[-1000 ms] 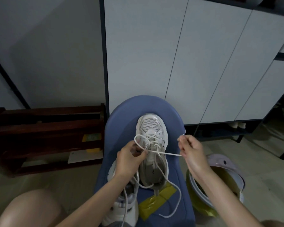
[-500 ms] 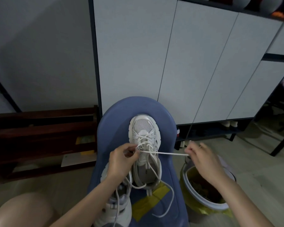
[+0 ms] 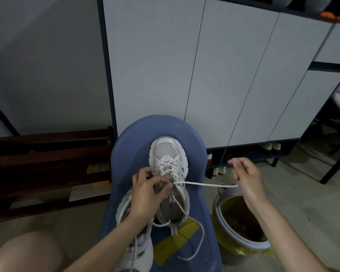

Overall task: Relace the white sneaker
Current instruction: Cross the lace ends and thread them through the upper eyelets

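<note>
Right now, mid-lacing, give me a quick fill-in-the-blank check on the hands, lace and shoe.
1. The right hand pulls the white lace taut toward the ____ side of the sneaker.
2. The sneaker rests on a ____ chair.
3. The left hand pinches at the sneaker's ____ side eyelets.
4. Beside the chair, under the right forearm, stands an open ____.

Missing words: right; blue; left; bin

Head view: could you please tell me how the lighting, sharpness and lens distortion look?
Head view: dim and bluish, no glare; the white sneaker and lace read sharp enough; the wide lens bows the cabinet edges outward; the top right corner is blurred.
</note>
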